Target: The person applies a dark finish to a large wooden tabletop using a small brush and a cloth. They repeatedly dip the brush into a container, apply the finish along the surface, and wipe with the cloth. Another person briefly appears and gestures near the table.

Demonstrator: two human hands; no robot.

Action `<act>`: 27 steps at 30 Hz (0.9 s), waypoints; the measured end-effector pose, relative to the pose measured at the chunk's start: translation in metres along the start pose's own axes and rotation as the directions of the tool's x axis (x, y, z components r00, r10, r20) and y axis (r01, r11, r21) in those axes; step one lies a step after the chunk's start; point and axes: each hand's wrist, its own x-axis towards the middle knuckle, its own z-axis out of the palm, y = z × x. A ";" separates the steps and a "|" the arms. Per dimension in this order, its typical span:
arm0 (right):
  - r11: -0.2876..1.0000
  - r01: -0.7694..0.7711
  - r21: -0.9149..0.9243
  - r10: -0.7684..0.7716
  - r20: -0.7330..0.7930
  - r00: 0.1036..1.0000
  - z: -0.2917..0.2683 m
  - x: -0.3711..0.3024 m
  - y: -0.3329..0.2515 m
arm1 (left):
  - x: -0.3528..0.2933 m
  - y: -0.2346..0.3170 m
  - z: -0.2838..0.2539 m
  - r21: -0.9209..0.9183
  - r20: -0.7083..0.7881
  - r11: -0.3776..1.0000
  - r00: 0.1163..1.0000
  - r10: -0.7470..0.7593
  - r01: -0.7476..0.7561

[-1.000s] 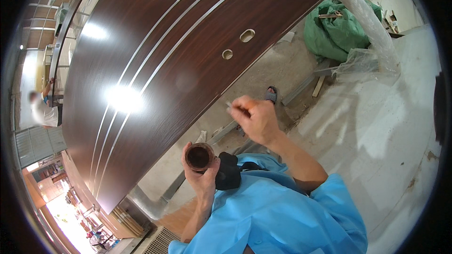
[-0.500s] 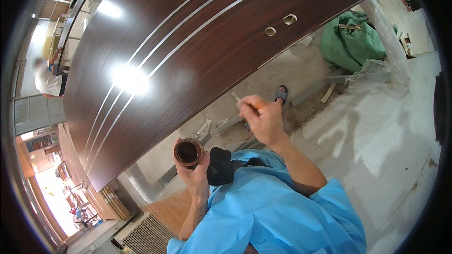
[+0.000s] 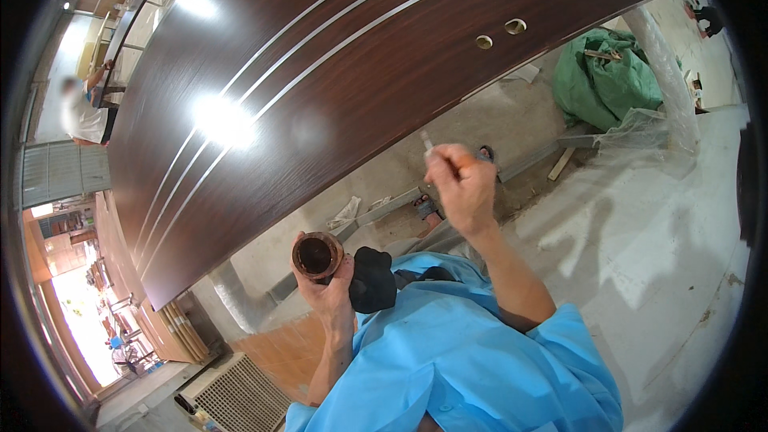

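Observation:
My left hand (image 3: 330,294) is wrapped round an open jar (image 3: 318,256) with dark brown stuff inside and brown smears on its rim. Pinched in my right hand (image 3: 464,192) is a small brush (image 3: 428,142), its pale tip pointing up and away from me; the tip is slightly blurred. A large dark brown wood-grain door panel (image 3: 352,108) slants across the view beyond both hands. Three silver strips run along it, and two round holes pierce it near its edge. The brush is held apart from the panel's near edge.
A green sack (image 3: 604,84) stands at the right beside plastic wrapping (image 3: 640,140). A metal rail (image 3: 392,208) runs low across the floor near my feet. At the far left another person (image 3: 86,116) handles a long dark frame. A grey grille (image 3: 240,392) lies at lower left.
My right hand has moved slightly right and up with the brush. The jar stays in my left hand. The view has shifted a little, and my feet have changed place.

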 end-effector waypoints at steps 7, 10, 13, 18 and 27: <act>0.995 0.102 -0.003 -0.100 0.167 0.981 0.027 -0.010 -0.006 | 0.000 -0.006 -0.007 -0.018 -0.015 0.999 0.999 -0.039 0.039; 0.998 0.060 -0.029 -0.053 0.199 0.979 0.023 -0.010 -0.001 | -0.001 -0.007 -0.008 -0.008 0.004 1.000 1.000 -0.016 0.016; 0.991 -0.044 -0.129 0.059 0.114 0.992 -0.014 0.013 0.009 | -0.002 -0.006 -0.005 0.006 -0.001 1.000 1.000 -0.014 0.014; 0.995 -0.089 -0.052 0.084 -0.100 0.991 -0.055 0.036 0.011 | -0.001 -0.006 0.001 -0.002 0.023 1.000 0.999 -0.023 0.023; 0.987 0.131 -0.089 -0.099 0.298 0.950 0.026 -0.007 -0.002 | -0.001 0.002 0.012 0.025 0.029 0.999 0.999 -0.034 0.033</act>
